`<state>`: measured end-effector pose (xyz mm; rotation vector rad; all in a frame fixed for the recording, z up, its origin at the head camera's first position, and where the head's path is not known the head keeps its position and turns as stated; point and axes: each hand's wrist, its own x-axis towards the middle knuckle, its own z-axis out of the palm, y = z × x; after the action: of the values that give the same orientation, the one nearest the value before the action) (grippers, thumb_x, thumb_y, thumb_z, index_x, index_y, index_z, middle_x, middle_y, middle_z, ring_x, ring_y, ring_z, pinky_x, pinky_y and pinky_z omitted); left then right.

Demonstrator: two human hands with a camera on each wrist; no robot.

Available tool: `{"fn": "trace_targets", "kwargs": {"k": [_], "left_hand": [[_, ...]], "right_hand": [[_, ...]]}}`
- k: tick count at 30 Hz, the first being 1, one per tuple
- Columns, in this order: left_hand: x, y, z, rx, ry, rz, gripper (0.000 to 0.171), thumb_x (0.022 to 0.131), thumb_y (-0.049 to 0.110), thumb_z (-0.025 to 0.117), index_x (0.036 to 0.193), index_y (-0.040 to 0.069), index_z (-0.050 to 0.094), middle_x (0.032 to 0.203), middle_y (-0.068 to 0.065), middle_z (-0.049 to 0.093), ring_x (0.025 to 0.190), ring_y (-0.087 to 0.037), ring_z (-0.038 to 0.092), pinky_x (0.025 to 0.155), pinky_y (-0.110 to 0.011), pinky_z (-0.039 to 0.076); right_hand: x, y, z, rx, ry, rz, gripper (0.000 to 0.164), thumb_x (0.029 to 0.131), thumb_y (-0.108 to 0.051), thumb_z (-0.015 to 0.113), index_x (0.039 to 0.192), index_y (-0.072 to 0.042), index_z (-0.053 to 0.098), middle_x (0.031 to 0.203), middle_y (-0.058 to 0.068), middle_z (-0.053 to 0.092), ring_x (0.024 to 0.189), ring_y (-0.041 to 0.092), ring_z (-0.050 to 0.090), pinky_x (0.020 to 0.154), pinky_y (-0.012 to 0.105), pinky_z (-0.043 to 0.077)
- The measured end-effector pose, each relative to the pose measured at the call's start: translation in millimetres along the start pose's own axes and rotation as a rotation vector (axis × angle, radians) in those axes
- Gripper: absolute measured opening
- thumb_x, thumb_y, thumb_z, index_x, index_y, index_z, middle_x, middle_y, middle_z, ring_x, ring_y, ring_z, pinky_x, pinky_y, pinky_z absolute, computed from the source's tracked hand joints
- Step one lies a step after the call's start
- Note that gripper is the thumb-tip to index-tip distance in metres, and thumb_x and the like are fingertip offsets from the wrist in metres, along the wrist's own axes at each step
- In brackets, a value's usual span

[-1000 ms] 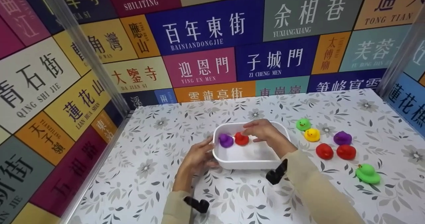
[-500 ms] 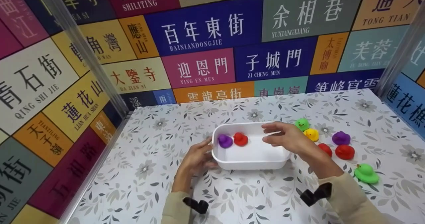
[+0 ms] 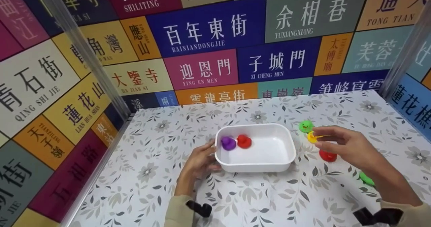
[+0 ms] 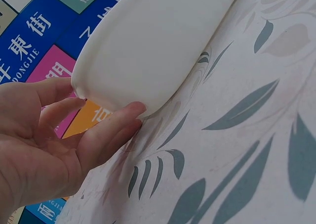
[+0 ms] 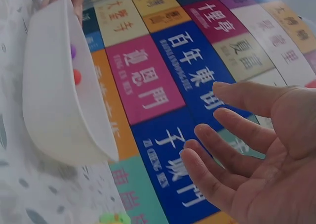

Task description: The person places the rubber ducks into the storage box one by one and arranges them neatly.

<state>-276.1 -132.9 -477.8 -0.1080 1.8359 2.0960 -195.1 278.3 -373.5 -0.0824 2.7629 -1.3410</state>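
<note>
A white plastic tub (image 3: pixel 266 166) stands on the table, with a purple rubber duck (image 3: pixel 228 143) and a red rubber duck (image 3: pixel 244 141) inside at its left end. My left hand (image 3: pixel 201 159) rests against that end; the left wrist view shows the fingertips (image 4: pixel 134 108) spread on the tub's outer wall. My right hand (image 3: pixel 350 148) hangs to the right of the tub with nothing in it, fingers spread and slightly bent. It overlaps a yellow duck (image 3: pixel 311 137) and a second red duck (image 3: pixel 328 155) in the head view.
A green duck (image 3: pixel 305 126) sits beyond the yellow one. Another green duck (image 3: pixel 366 178) shows partly from behind the right forearm. The tabletop (image 3: pixel 148 142) has a floral cover, and walls of colourful lettered panels (image 3: pixel 205 25) enclose its back and sides.
My right hand has moved right, from over the red duck in the tub to the loose ducks, where it now hides a purple and a red one. The left hand stays put.
</note>
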Motion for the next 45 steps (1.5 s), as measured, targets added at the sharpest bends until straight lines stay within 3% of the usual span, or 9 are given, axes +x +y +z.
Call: {"fn": "trace_targets", "kwargs": {"k": [5, 11, 13, 19, 23, 26, 31, 35, 45], "left_hand": [[0.2, -0.3, 0.3, -0.014, -0.008, 0.008, 0.058, 0.100, 0.016, 0.058, 0.154, 0.014, 0.036, 0.165, -0.013, 0.027, 0.124, -0.041, 0.061, 0.078, -0.046, 0.066], [0.1, -0.8, 0.1, -0.025, -0.008, 0.004, 0.057, 0.101, 0.016, 0.057, 0.154, 0.014, 0.036, 0.167, -0.009, 0.023, 0.126, -0.042, 0.059, 0.076, -0.045, 0.066], [0.3, -0.9, -0.1, -0.014, -0.008, 0.011, 0.057, 0.101, 0.016, 0.056, 0.154, 0.014, 0.036, 0.167, -0.009, 0.023, 0.126, -0.042, 0.059, 0.076, -0.044, 0.067], [1.2, -1.4, -0.8, 0.021, -0.013, 0.034, 0.055, 0.102, 0.015, 0.054, 0.154, 0.010, 0.036, 0.166, -0.013, 0.023, 0.126, -0.043, 0.059, 0.077, -0.043, 0.066], [1.6, -2.0, -1.0, 0.013, -0.026, 0.033, 0.055, 0.103, 0.015, 0.054, 0.154, 0.010, 0.035, 0.167, -0.012, 0.022, 0.129, -0.044, 0.057, 0.078, -0.043, 0.066], [2.2, -2.5, -1.5, 0.010, -0.030, 0.036, 0.055, 0.103, 0.015, 0.054, 0.154, 0.010, 0.035, 0.166, -0.013, 0.023, 0.128, -0.044, 0.057, 0.077, -0.043, 0.066], [2.5, -2.9, -1.6, 0.011, -0.029, 0.041, 0.056, 0.102, 0.016, 0.054, 0.154, 0.009, 0.035, 0.166, -0.014, 0.025, 0.126, -0.044, 0.059, 0.076, -0.043, 0.067], [2.3, -3.5, -0.3, 0.002, -0.024, 0.035, 0.057, 0.102, 0.016, 0.055, 0.155, 0.009, 0.034, 0.164, -0.016, 0.029, 0.127, -0.043, 0.058, 0.077, -0.044, 0.066], [2.4, -6.3, -0.7, 0.008, -0.022, 0.019, 0.058, 0.102, 0.017, 0.056, 0.155, 0.012, 0.035, 0.165, -0.014, 0.027, 0.128, -0.042, 0.058, 0.075, -0.043, 0.067]], "right_hand": [[-6, 27, -18, -0.012, 0.054, 0.024, 0.065, 0.095, -0.047, 0.064, 0.147, -0.011, 0.049, 0.147, 0.017, 0.052, 0.105, -0.008, 0.053, 0.092, 0.017, 0.056], [-9, 62, -34, 0.073, 0.126, 0.034, 0.061, 0.097, -0.044, 0.063, 0.146, -0.010, 0.048, 0.123, -0.019, 0.052, 0.133, 0.039, 0.040, 0.108, 0.082, 0.025], [-9, 75, -39, 0.075, 0.138, 0.018, 0.060, 0.098, -0.041, 0.062, 0.147, -0.011, 0.047, 0.120, -0.026, 0.049, 0.135, 0.036, 0.038, 0.108, 0.083, 0.024], [-8, 114, -52, 0.006, 0.133, -0.014, 0.060, 0.100, -0.038, 0.061, 0.152, -0.016, 0.041, 0.117, -0.037, 0.043, 0.106, -0.019, 0.035, 0.103, 0.077, 0.036], [-7, 136, -56, 0.084, 0.089, 0.010, 0.066, 0.099, -0.039, 0.062, 0.156, -0.019, 0.035, 0.117, -0.038, 0.041, 0.105, -0.019, 0.034, 0.103, 0.087, 0.021], [-6, 150, -57, 0.075, 0.068, 0.039, 0.070, 0.099, -0.041, 0.062, 0.158, -0.020, 0.030, 0.118, -0.039, 0.037, 0.125, 0.003, 0.042, 0.104, 0.086, 0.023], [-5, 166, -56, 0.051, -0.007, 0.084, 0.077, 0.098, -0.039, 0.063, 0.159, -0.012, 0.025, 0.150, -0.004, 0.043, 0.139, 0.056, 0.018, 0.105, 0.086, 0.020], [-7, 175, -56, 0.024, -0.088, 0.125, 0.080, 0.098, -0.039, 0.063, 0.157, -0.003, 0.023, 0.159, 0.033, 0.018, 0.137, 0.061, 0.018, 0.103, 0.087, 0.020], [-21, 197, -53, -0.050, -0.174, 0.179, 0.090, 0.094, -0.041, 0.068, 0.155, 0.006, 0.022, 0.157, 0.037, 0.023, 0.134, 0.056, 0.035, 0.103, 0.073, 0.041]]}}
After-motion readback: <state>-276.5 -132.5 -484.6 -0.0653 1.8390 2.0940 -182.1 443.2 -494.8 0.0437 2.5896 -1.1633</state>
